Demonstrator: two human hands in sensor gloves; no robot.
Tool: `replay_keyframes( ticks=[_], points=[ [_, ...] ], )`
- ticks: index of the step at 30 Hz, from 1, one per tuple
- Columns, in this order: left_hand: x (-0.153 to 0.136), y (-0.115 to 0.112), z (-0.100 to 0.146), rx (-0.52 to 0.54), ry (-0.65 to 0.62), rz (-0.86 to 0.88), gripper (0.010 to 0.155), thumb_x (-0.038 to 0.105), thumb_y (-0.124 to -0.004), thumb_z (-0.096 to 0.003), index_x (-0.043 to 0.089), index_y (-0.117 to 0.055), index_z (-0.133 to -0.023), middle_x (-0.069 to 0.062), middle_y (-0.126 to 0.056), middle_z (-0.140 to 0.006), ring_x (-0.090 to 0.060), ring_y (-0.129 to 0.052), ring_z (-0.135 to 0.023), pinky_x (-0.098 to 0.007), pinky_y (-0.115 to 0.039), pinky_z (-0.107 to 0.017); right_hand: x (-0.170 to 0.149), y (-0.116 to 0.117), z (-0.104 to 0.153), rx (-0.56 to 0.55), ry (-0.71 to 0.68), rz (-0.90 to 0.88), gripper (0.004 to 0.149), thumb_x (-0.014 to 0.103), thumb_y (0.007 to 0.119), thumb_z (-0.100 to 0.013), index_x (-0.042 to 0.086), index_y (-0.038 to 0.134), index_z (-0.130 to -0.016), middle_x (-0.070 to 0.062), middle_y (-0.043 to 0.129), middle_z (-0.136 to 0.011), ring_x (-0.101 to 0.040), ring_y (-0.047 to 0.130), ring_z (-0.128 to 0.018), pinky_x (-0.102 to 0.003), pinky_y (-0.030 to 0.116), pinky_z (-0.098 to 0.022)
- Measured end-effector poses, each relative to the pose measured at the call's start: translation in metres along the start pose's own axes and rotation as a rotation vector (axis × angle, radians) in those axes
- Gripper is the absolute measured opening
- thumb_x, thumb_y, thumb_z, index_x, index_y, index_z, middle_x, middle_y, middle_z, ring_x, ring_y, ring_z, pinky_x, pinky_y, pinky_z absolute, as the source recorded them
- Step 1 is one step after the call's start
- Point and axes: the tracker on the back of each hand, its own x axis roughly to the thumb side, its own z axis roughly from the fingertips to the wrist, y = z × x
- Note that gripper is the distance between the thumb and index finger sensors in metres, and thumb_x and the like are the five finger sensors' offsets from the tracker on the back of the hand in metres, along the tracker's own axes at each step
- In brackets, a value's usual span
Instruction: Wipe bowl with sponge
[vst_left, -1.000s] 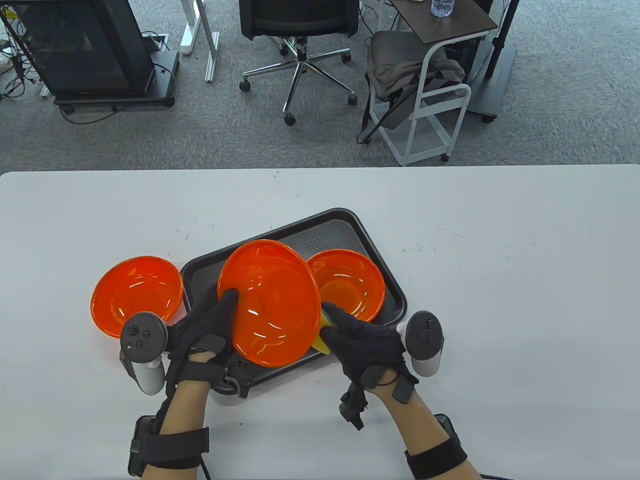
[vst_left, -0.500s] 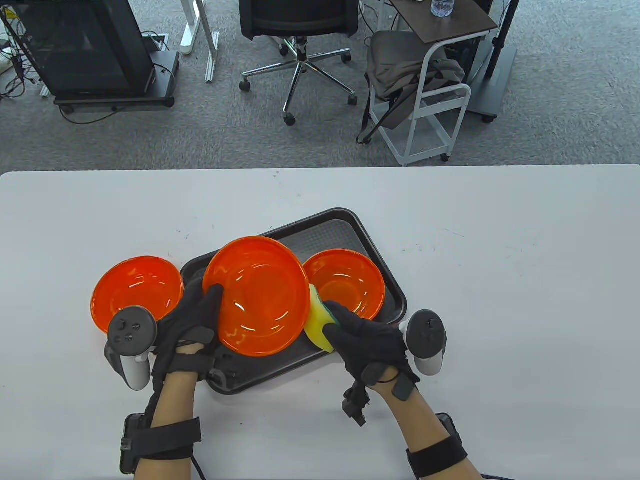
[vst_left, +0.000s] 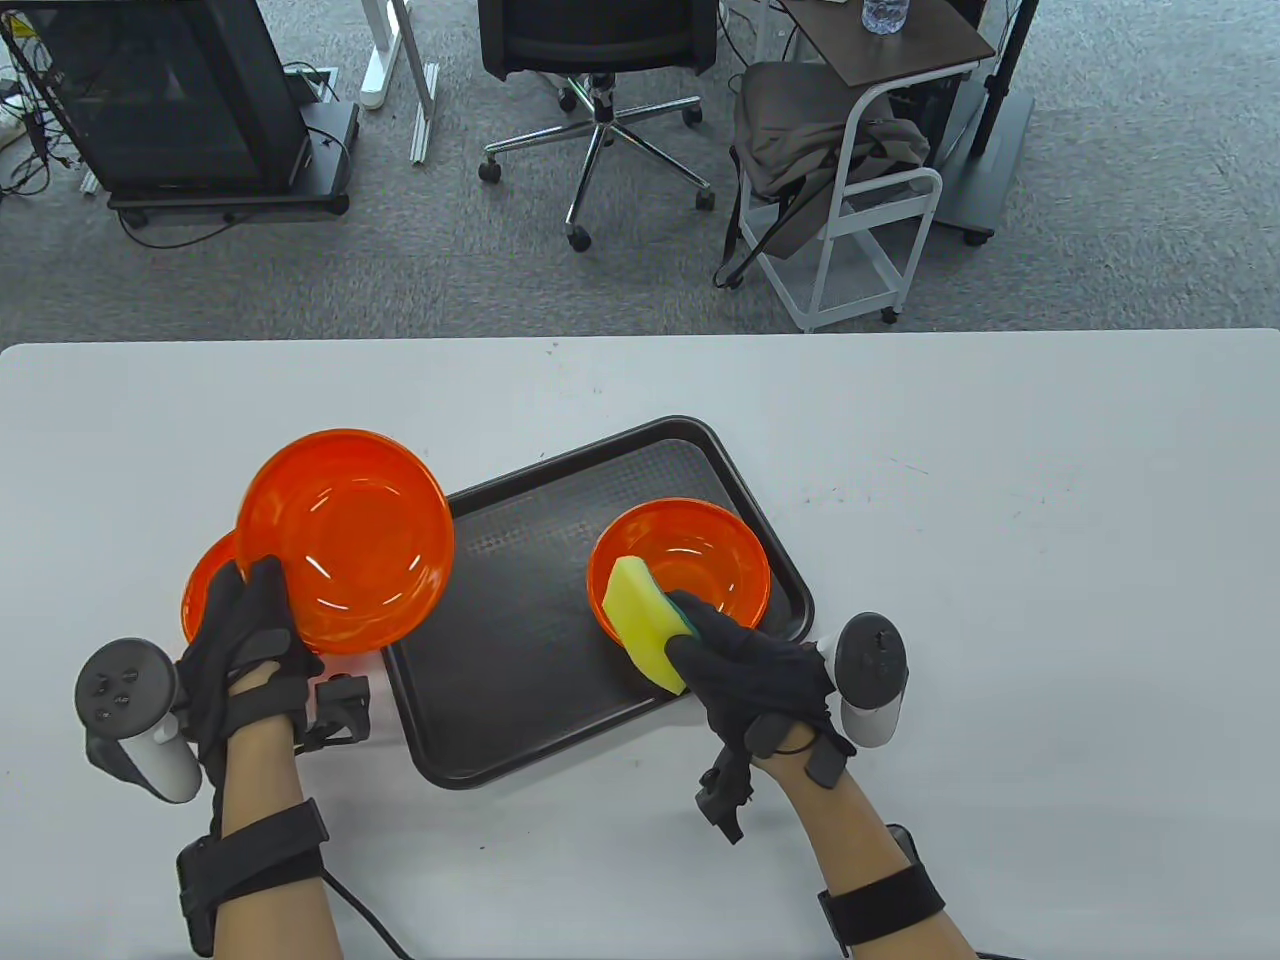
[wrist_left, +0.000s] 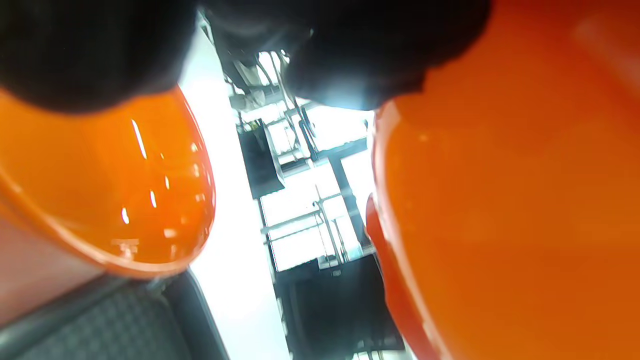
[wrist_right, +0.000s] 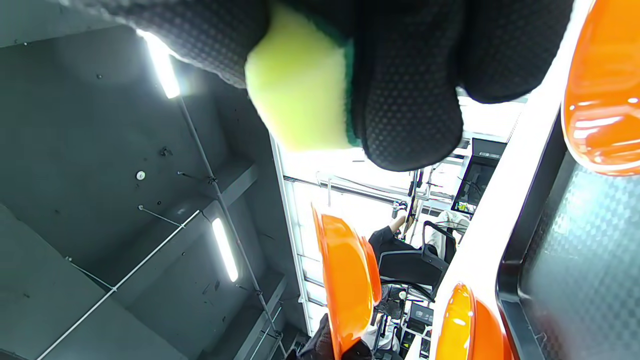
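My left hand (vst_left: 245, 625) grips an orange bowl (vst_left: 345, 540) by its near rim and holds it above a second orange bowl (vst_left: 205, 585) on the table left of the tray. In the left wrist view the held bowl (wrist_left: 500, 225) fills the right side. My right hand (vst_left: 745, 670) holds a yellow sponge with a green back (vst_left: 645, 620) over the near edge of a third orange bowl (vst_left: 700, 555) on the tray. The sponge also shows in the right wrist view (wrist_right: 295, 95), between gloved fingers (wrist_right: 410, 100).
The black tray (vst_left: 520, 640) lies in the middle of the white table (vst_left: 1000, 600). Beyond the far table edge are an office chair (vst_left: 600, 60), a white cart (vst_left: 860, 200) and a dark cabinet (vst_left: 170, 90).
My left hand has carried the bowl off the tray to the left, over the bowl on the table. My right hand has moved the sponge slightly right, over the tray bowl's rim.
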Motion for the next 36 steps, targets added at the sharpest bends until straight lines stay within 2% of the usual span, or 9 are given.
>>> replay_keyframes(
  ticks=[6,10,18,26,36],
  points=[
    [-0.016,0.015,-0.005,0.089,0.086,0.097,0.055,0.047,-0.074,-0.0550,0.009,-0.069,-0.095,-0.002,-0.096,-0.036,-0.006,-0.093,0.002,-0.033,-0.092,-0.012,0.001,-0.005,0.000,-0.016,-0.007,-0.007,0.053,0.033,0.076,-0.056,-0.002,0.059,-0.092,-0.029,0.087,-0.080,-0.037,0.100,-0.058,-0.060,0.077,-0.048],
    [-0.022,0.020,-0.006,0.130,0.122,0.095,0.058,0.046,-0.072,-0.0551,0.009,-0.064,-0.099,-0.004,-0.096,-0.040,-0.007,-0.094,-0.002,-0.033,-0.092,-0.014,0.001,-0.005,0.000,-0.016,-0.006,-0.010,0.052,0.033,0.076,-0.056,-0.001,0.059,-0.092,-0.029,0.087,-0.080,-0.037,0.100,-0.058,-0.060,0.076,-0.048],
    [-0.048,0.011,-0.008,0.112,0.261,0.063,0.068,0.042,-0.070,-0.0552,0.006,-0.040,-0.104,-0.009,-0.092,-0.053,-0.006,-0.097,-0.011,-0.030,-0.090,-0.014,0.000,-0.002,0.000,0.005,-0.003,-0.002,0.053,0.033,0.075,-0.056,-0.001,0.058,-0.092,-0.029,0.087,-0.081,-0.038,0.100,-0.058,-0.060,0.076,-0.048],
    [-0.069,0.003,-0.006,0.104,0.344,-0.060,0.071,0.042,-0.073,-0.0546,0.007,-0.036,-0.105,-0.010,-0.091,-0.051,-0.004,-0.095,-0.009,-0.028,-0.089,-0.011,0.000,0.002,0.001,0.026,-0.001,-0.009,0.053,0.034,0.075,-0.057,-0.001,0.058,-0.092,-0.028,0.087,-0.081,-0.038,0.100,-0.059,-0.060,0.076,-0.048],
    [-0.070,0.003,-0.005,0.112,0.361,-0.097,0.073,0.043,-0.074,-0.0541,0.008,-0.034,-0.105,-0.009,-0.092,-0.049,-0.004,-0.094,-0.007,-0.027,-0.089,-0.010,0.000,0.004,0.000,0.032,-0.005,-0.019,0.053,0.034,0.075,-0.057,-0.001,0.058,-0.093,-0.028,0.087,-0.081,-0.038,0.100,-0.059,-0.060,0.076,-0.049]
  ],
)
